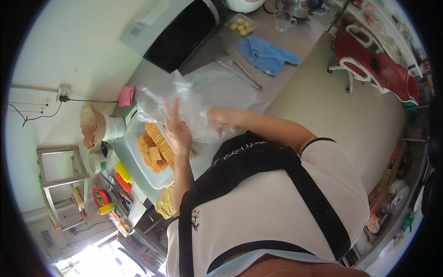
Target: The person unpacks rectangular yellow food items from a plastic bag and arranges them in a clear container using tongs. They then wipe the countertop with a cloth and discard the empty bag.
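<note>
A clear plastic bag [193, 114] is spread between my two hands above the counter, partly blurred by motion. My left hand [178, 133] is at its left side, two fingers stretched up against the film. At the other side my right hand [223, 119] grips the bag with bent fingers, also blurred. Just left of my left hand, a translucent plastic tub [152, 181] holds several golden-brown, ridged fried pieces [155, 149]. My left hand and forearm cover the tub's right side.
Behind the bag lie a clear plastic sheet [225, 81], metal tongs [247, 74] and a blue cloth [264, 53]. A black-fronted appliance [180, 34] stands against the wall. A glass measuring cup [283, 21] is near the back. White buckets [113, 127] and sauce bottles [123, 172] line the left.
</note>
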`<state>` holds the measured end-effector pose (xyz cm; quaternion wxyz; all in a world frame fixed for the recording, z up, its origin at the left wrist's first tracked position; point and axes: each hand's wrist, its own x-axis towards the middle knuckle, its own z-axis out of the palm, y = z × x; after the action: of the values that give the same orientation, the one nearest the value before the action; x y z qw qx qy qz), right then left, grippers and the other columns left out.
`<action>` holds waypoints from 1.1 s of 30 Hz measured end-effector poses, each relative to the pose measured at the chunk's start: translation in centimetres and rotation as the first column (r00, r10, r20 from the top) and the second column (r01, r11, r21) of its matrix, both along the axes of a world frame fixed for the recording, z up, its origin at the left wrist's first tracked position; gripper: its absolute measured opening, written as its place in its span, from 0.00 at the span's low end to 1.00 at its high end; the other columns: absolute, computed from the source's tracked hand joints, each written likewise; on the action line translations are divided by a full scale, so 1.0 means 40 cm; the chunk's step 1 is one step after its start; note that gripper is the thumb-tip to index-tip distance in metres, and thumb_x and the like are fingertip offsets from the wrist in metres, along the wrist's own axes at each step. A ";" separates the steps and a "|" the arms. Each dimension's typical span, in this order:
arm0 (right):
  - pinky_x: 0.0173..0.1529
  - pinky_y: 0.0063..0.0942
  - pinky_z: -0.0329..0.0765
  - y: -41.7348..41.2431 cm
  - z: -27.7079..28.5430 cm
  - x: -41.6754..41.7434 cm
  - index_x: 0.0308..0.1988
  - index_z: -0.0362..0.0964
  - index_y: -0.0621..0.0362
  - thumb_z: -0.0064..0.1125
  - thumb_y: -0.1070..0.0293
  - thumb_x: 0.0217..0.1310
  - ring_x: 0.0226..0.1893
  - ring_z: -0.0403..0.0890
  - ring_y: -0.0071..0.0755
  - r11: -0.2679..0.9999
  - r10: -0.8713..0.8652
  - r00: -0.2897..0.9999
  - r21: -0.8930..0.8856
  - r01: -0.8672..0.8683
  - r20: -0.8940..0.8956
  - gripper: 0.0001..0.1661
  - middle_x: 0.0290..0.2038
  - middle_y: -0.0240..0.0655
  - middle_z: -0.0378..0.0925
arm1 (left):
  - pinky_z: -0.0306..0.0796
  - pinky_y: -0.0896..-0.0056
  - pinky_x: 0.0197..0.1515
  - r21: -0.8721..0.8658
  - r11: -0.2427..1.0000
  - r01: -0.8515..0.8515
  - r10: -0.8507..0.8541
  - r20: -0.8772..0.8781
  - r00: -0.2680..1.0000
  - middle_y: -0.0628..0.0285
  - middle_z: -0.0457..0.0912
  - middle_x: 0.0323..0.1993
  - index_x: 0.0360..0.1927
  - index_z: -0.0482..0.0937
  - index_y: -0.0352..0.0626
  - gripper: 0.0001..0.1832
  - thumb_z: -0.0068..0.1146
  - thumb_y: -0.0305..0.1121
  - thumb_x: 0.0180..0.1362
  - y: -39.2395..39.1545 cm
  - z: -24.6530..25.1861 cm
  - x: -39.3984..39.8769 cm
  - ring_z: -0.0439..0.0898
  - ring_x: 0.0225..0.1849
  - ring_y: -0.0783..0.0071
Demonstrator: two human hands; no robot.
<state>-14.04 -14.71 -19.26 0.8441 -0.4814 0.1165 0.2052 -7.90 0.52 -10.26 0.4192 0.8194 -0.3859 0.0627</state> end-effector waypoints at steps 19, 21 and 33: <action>0.67 0.43 0.50 -0.264 -0.168 -0.032 0.68 0.33 0.50 0.69 0.52 0.41 0.67 0.40 0.60 0.059 0.722 0.680 -0.991 0.122 0.127 0.64 0.67 0.56 0.36 | 0.70 0.55 0.44 0.270 0.950 0.157 0.004 -0.514 0.858 0.45 0.78 0.38 0.55 0.66 0.45 0.24 0.50 0.32 0.51 -0.144 -0.506 0.109 0.77 0.42 0.46; 0.64 0.43 0.55 -0.273 -0.185 -0.022 0.67 0.39 0.50 0.66 0.54 0.43 0.65 0.48 0.59 0.016 0.739 0.660 -0.983 0.181 0.133 0.58 0.66 0.53 0.43 | 0.70 0.56 0.46 0.227 0.967 0.116 0.045 -0.600 0.799 0.44 0.78 0.39 0.57 0.63 0.43 0.27 0.52 0.34 0.52 -0.137 -0.508 0.124 0.77 0.42 0.48; 0.41 0.46 0.71 -0.280 -0.266 0.088 0.30 0.75 0.65 0.45 0.55 0.56 0.35 0.77 0.57 0.399 0.342 0.940 -0.906 -0.139 0.006 0.23 0.32 0.55 0.76 | 0.71 0.66 0.41 -0.064 0.955 -0.290 0.291 0.018 0.956 0.54 0.78 0.37 0.55 0.66 0.37 0.28 0.58 0.23 0.48 -0.070 -0.171 -0.011 0.78 0.39 0.58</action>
<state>-10.53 -25.92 -29.90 0.4284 -0.8827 0.0544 0.1851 -8.35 -2.27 -17.09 0.4248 0.8532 -0.2649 0.1464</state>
